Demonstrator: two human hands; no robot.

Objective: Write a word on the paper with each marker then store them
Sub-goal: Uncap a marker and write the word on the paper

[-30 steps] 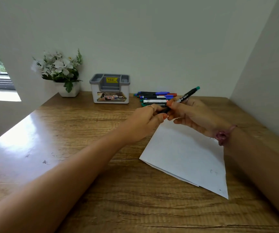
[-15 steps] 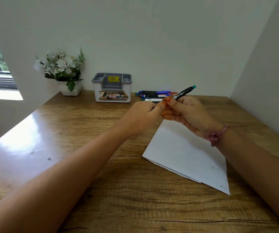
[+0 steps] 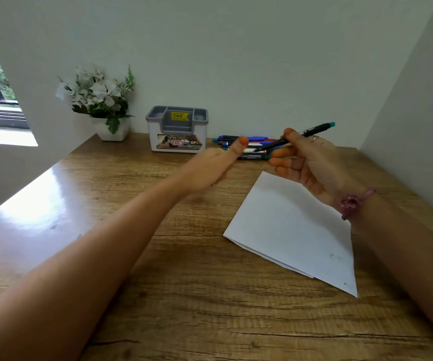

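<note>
Your right hand [image 3: 314, 162] gripping black marker [image 3: 301, 135] above paper [image 3: 288, 225]. Your left hand [image 3: 210, 168] curling, blurred; cannot tell its grip. Loose markers [image 3: 246, 142] lying on surface [image 3: 184, 282].

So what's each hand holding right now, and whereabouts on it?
The right hand pinches the green-ended marker mid-barrel. The left hand is fisted with the thumb up; whether it hides the cap cannot be told.

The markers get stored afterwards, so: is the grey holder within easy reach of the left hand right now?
Probably yes. The left hand hovers just in front and right of the grey holder, with only bare desk between them.
</note>
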